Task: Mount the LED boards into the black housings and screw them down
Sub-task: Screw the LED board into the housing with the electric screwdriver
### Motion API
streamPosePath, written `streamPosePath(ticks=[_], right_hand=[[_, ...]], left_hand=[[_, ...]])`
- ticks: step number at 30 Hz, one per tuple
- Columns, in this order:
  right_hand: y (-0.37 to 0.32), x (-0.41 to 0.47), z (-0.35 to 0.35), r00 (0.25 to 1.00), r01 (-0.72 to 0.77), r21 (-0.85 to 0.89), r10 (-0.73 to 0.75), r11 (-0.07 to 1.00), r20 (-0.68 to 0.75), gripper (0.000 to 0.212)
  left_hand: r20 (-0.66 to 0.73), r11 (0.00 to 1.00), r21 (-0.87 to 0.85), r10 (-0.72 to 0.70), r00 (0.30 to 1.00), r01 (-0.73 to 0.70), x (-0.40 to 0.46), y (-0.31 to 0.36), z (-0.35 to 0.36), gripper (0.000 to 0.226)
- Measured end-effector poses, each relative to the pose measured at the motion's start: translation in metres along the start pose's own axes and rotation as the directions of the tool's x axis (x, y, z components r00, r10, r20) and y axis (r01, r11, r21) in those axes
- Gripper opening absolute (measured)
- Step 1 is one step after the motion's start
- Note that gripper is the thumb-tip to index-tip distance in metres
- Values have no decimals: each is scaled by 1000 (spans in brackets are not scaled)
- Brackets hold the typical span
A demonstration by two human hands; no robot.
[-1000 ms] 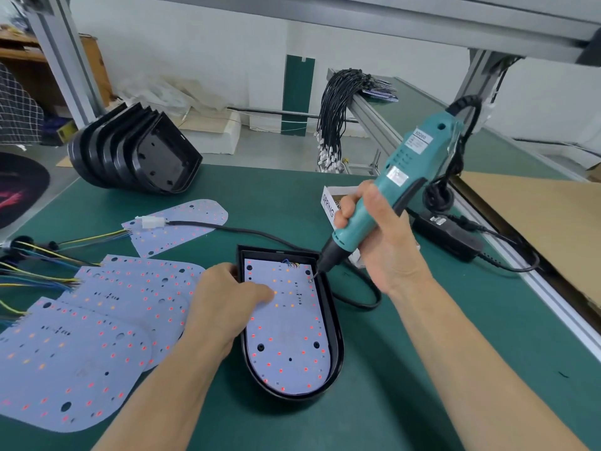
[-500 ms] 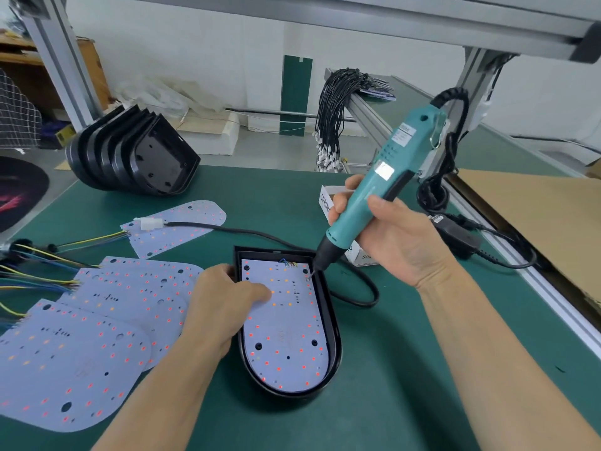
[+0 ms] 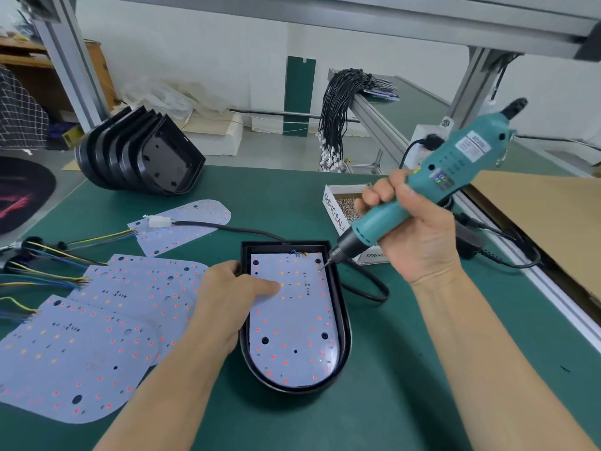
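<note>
A black housing (image 3: 344,323) lies on the green table with a white LED board (image 3: 294,323) seated inside it. My left hand (image 3: 227,297) rests on the housing's left rim, its thumb pressing flat on the board. My right hand (image 3: 413,229) grips a teal electric screwdriver (image 3: 422,196), tilted, with its bit touching the board's far right corner (image 3: 321,268). Several loose LED boards (image 3: 107,320) with coloured wires lie to the left. A stack of empty black housings (image 3: 140,157) stands at the back left.
A small white box of screws (image 3: 331,206) sits behind the screwdriver. The housing's black cable (image 3: 374,288) loops to its right. A bundle of black leads (image 3: 338,115) hangs from the frame rail, and cardboard (image 3: 536,216) lies at the right.
The screwdriver's top has swung to the right and tilted lower, while its bit stays at the board's far right corner. My left hand keeps pressing the board.
</note>
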State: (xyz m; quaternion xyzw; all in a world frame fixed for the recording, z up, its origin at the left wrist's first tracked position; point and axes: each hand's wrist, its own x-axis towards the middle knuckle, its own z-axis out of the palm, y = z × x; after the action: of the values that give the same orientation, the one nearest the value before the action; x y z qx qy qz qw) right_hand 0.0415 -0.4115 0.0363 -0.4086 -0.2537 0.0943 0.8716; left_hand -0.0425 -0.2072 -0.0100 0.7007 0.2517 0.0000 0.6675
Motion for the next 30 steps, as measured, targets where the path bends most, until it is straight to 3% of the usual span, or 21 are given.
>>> streamPosePath(ticks=[4, 8, 10, 12, 13, 15, 17, 20, 22, 24, 27, 30], right_hand=[[-29, 3, -2, 996, 88, -77, -87, 993, 14, 30], [-65, 10, -7, 992, 122, -15, -122, 992, -24, 37], [-67, 4, -13, 992, 109, -28, -111, 994, -63, 26], [-65, -3, -19, 987, 115, -77, -122, 990, -100, 30], [-64, -8, -22, 983, 127, -99, -138, 987, -120, 32], [-61, -14, -26, 965, 169, -164, -196, 972, -171, 23], [-58, -16, -28, 941, 218, -225, -265, 950, -209, 11], [-56, -14, -24, 902, 274, -294, -350, 916, -252, 9], [-58, -12, -20, 862, 308, -316, -404, 897, -306, 18], [-61, -11, -20, 829, 333, -334, -443, 882, -341, 21], [-66, -13, -24, 814, 332, -363, -459, 871, -356, 19], [-68, -19, -27, 810, 313, -367, -448, 876, -379, 21]], left_hand=[[-74, 999, 35, 27, 997, -24, 7, -1, -1, 15], [-125, 999, -50, -10, 992, 3, 8, -5, 2, 21], [-124, 996, -92, 10, 992, -22, 6, -7, 8, 36], [-188, 988, 112, 124, 974, -104, 4, -7, 11, 69], [-246, 932, 325, 246, 937, -159, 4, -4, 11, 78], [-246, 684, 654, 596, 764, -323, 4, 12, 18, 65], [-9, 463, 731, 742, 671, -502, 13, 38, 40, 31], [392, 231, 706, 661, 641, -669, 36, 71, 95, 18], [526, 163, 678, 572, 629, -716, 52, 81, 129, 19], [563, 161, 705, 467, 682, -691, 67, 78, 154, 18], [534, 74, 805, 344, 773, -589, 80, 70, 172, 17], [528, 16, 828, 314, 789, -560, 80, 70, 181, 25]])
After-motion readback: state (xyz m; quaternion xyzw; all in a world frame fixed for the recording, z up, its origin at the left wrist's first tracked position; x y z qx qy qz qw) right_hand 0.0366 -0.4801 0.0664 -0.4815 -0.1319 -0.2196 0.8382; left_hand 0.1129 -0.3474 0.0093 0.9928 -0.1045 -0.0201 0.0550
